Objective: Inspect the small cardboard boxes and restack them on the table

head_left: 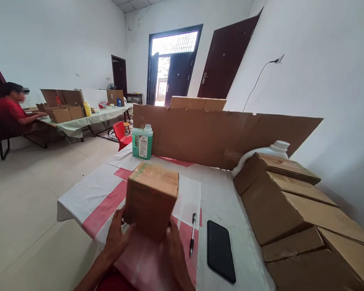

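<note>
Between my two hands is a small brown cardboard box [151, 198], held near its lower edges above the table's front edge. My left hand [118, 232] grips its lower left side, the fingers partly behind the box. On the lower right side, my right hand [172, 242] presses against the cardboard; its far fingers are hidden. A sheet of white paper [189, 194] lies behind the box. To the right of my right hand are a pen [193, 234] and a black phone [221, 250].
A jug of green liquid [142, 142] stands at the table's back left, before an upright cardboard sheet [200, 135]. Several cardboard boxes [294, 210] line the right side, with a white jug [279, 149] behind them. A person in red [13, 107] sits at another table [94, 118].
</note>
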`<state>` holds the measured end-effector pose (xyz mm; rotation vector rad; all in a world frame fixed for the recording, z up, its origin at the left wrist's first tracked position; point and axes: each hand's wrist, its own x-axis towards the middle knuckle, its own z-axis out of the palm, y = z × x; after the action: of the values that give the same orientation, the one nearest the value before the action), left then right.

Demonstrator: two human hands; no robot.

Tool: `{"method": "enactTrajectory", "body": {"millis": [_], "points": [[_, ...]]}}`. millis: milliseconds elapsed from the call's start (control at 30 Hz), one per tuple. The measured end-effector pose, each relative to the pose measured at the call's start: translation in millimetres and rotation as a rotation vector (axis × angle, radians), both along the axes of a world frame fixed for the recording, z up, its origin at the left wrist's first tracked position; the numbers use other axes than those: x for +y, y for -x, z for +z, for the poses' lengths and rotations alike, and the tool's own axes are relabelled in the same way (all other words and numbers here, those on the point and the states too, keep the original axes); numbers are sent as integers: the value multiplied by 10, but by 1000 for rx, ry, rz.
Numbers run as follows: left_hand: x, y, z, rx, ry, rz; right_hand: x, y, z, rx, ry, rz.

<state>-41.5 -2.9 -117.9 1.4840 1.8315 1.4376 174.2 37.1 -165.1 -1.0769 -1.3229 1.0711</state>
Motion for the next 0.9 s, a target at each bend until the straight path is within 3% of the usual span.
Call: {"method": "enactTrajectory", "body": {"millis": [133,267,400,633,767,900], "points": [[-264,-230,166,274,-84,-114,208,-256,379,121,220,23],[-363,-424,270,429,-168,-174,354,-422,594,172,323,10],[-314,-487,312,478,-217,-224,368,-482,667,159,279,37],[-217,-455,321,460,-181,-248,349,-470,630,228,287,62],[-148,-438,586,441,-206,-285,297,-500,757,262,307,-3],[37,-370,943,321,-269,-322,231,-589,1062,247,219,-53]]}}
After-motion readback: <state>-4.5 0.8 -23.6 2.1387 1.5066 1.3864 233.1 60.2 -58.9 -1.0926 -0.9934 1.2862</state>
